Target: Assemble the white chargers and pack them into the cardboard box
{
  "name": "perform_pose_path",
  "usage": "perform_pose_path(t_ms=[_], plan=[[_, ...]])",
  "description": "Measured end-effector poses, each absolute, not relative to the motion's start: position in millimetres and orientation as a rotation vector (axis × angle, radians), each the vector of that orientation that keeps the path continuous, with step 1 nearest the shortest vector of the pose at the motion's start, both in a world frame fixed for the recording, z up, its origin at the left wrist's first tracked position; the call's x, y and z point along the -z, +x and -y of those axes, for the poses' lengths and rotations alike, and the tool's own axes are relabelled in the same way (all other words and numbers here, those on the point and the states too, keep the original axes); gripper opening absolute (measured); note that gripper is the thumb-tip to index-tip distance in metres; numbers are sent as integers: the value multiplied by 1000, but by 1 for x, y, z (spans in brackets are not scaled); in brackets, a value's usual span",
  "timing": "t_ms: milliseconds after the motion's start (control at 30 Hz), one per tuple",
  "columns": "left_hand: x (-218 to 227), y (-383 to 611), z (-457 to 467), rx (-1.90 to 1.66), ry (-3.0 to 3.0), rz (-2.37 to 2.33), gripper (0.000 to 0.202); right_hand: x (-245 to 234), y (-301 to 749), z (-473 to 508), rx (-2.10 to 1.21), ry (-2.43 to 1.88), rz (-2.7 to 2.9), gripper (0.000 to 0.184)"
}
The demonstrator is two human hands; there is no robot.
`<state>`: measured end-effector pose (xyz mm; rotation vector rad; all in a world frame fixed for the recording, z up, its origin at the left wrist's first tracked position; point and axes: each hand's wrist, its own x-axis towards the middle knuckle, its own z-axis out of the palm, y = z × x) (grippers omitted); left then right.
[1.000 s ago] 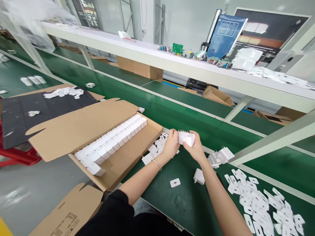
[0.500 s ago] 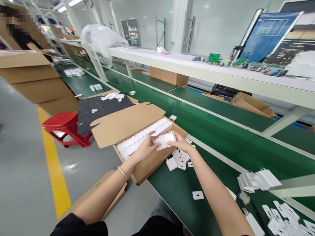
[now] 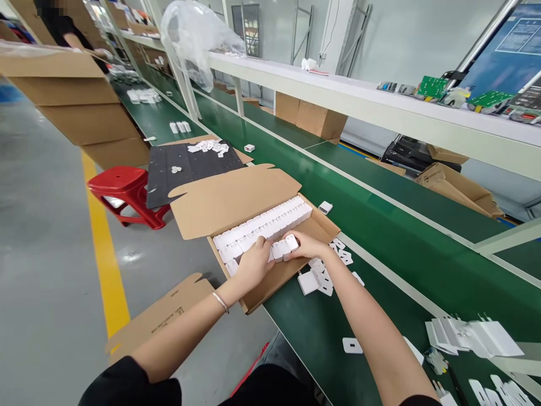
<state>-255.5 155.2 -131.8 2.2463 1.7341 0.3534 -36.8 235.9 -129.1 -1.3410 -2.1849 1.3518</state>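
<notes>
Left hand, right hand clamped on chargers | green belt | grey floor

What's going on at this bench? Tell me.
A person's left hand and right hand grip a short row of white plastic chargers between them, low inside the open brown cardboard box, beside a long row of white chargers packed there. Loose white charger parts lie on the green conveyor belt next to the box.

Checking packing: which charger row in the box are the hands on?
The short near row, between left hand and right hand, not the long row behind.
</notes>
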Motion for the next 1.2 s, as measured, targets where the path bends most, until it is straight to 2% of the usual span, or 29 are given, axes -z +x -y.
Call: perform_pose_path(t_ms=[133,233,333,433,533,633,733,833,933,1067,1200], plan=[[122,-257,-153,-120,2403,-1804,33,131,-42,-235,-1074,-1514,2338,67],[118,-255,-150,-78,2531,-1797,27,131,-44,-230,-909,-1670,2383,83],[120,-248,-152,-166,2688,-1804,46,130,-42,-223,-875,-1751,2405,100],[125,-240,-165,-333,2848,-1610,68,125,-38,-216,-921,-1720,2430,105],[131,-234,-187,-340,2940,-1218,71,115,-32,-207,-913,-1656,2424,91],[137,-237,-204,-264,2995,-981,49,108,-24,-194,-799,-1647,2376,71],[140,-249,-208,-203,3061,-1028,23,109,-15,-180,-668,-1667,2323,50],[139,-267,-204,-169,3060,-1157,16,115,-8,-171,-595,-1674,2303,36],[135,-281,-199,-166,3053,-1247,19,123,-5,-169,-535,-1664,2305,28],[133,-282,-191,-118,3099,-1287,27,128,-5,-172,-472,-1640,2318,26],[144,-278,-177,-93,3102,-1254,67,132,-7,-167,-412,-1620,2315,26]])
